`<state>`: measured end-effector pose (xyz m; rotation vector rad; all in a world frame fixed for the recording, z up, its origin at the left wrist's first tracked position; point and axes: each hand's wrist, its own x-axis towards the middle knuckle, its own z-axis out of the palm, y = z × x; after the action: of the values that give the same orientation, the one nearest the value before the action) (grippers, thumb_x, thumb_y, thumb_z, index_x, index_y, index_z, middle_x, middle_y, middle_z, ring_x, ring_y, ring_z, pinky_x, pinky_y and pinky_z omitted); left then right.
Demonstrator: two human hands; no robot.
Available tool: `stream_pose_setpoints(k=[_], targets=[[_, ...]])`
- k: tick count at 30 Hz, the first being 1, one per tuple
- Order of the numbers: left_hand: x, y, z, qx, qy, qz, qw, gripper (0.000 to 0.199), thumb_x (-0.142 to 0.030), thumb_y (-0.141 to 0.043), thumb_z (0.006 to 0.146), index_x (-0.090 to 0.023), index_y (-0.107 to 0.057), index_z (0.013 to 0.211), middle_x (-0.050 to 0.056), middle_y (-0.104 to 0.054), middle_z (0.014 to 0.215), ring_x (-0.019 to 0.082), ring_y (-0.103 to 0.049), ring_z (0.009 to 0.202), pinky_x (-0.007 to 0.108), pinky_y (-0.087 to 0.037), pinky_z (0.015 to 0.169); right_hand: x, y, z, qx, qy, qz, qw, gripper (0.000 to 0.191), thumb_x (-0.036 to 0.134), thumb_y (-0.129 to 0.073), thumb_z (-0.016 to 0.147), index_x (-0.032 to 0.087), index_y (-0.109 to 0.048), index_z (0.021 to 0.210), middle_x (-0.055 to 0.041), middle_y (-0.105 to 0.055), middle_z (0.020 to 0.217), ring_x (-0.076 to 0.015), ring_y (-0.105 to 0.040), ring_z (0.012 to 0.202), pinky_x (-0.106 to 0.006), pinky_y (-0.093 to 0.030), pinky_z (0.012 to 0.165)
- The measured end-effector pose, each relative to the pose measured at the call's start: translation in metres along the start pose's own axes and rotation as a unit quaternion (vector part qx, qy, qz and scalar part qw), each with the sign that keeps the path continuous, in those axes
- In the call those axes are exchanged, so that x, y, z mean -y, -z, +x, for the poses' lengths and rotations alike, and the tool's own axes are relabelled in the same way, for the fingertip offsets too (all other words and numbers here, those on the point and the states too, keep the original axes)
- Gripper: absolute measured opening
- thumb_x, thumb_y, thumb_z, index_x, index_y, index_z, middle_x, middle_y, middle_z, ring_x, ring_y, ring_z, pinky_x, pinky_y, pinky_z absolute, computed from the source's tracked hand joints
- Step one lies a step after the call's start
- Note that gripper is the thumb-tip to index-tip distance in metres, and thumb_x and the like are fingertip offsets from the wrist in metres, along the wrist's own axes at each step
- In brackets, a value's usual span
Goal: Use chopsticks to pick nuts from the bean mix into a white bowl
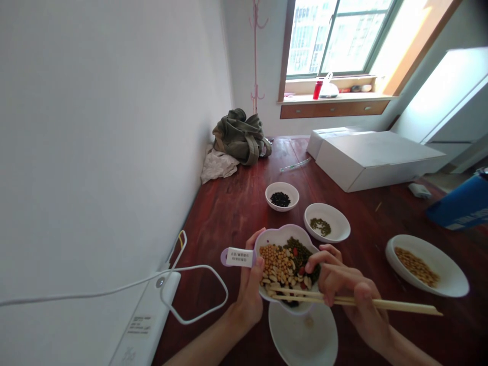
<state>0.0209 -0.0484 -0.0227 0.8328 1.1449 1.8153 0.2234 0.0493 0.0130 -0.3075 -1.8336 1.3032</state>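
Observation:
My left hand [249, 290] grips the left side of a flower-shaped bowl [284, 231] with a lilac rim and a labelled tab. Yellow beans [276, 262], green beans, pale nuts, a few red pieces and some black beans lie in it. In my right hand [353, 292] is a pair of wooden chopsticks [400, 305], their tips among the nuts at the bowl's near edge. One right fingertip reaches over the bowl's contents. Beneath the bowl's near side, a white plate [305, 340] is partly hidden.
Beyond the bowl are white bowls with black beans [282, 189] and green beans [337, 223]. An oval bowl [450, 282] of yellow grains is at right. White boxes [377, 157], a green bag [240, 137], a blue container [463, 203] and a power strip with cable [147, 320] surround them.

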Motion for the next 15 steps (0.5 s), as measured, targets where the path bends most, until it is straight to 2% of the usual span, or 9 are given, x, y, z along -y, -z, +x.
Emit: stream_pose_setpoints(k=[5, 9, 15], targets=[[0.001, 0.001, 0.001, 0.000, 0.008, -0.013, 1.000, 0.051, -0.048, -0.052, 0.114, -0.036, -0.051, 0.163, 0.006, -0.063, 0.161, 0.031, -0.053, 0.155, 0.046, -0.045, 0.128, 0.002, 0.011, 0.007, -0.025, 0.011, 0.048, 0.998, 0.079, 0.081, -0.025, 0.109, 0.028, -0.069, 0.069, -0.0004, -0.060, 0.060, -0.0283, -0.066, 0.092, -0.046, -0.025, 0.123], [0.003, 0.001, 0.002, 0.003, 0.010, -0.023, 1.000, 0.060, -0.051, -0.054, 0.113, -0.030, -0.045, 0.168, 0.011, -0.066, 0.156, 0.033, -0.061, 0.145, 0.048, -0.048, 0.124, 0.003, 0.020, 0.010, -0.016, 0.066, 0.022, 0.997, 0.080, 0.068, -0.019, 0.115, 0.027, -0.075, 0.075, -0.0024, -0.066, 0.064, -0.0283, -0.067, 0.093, -0.050, -0.031, 0.119], [0.002, 0.001, 0.003, -0.003, 0.004, -0.019, 1.000, 0.055, -0.052, -0.057, 0.112, -0.031, -0.052, 0.162, 0.009, -0.060, 0.164, 0.033, -0.059, 0.147, 0.046, -0.048, 0.124, 0.007, 0.033, 0.016, 0.016, 0.140, -0.045, 0.989, 0.067, 0.049, -0.032, 0.119, 0.024, -0.078, 0.078, -0.0018, -0.072, 0.066, -0.0233, -0.067, 0.076, -0.053, -0.037, 0.111]])
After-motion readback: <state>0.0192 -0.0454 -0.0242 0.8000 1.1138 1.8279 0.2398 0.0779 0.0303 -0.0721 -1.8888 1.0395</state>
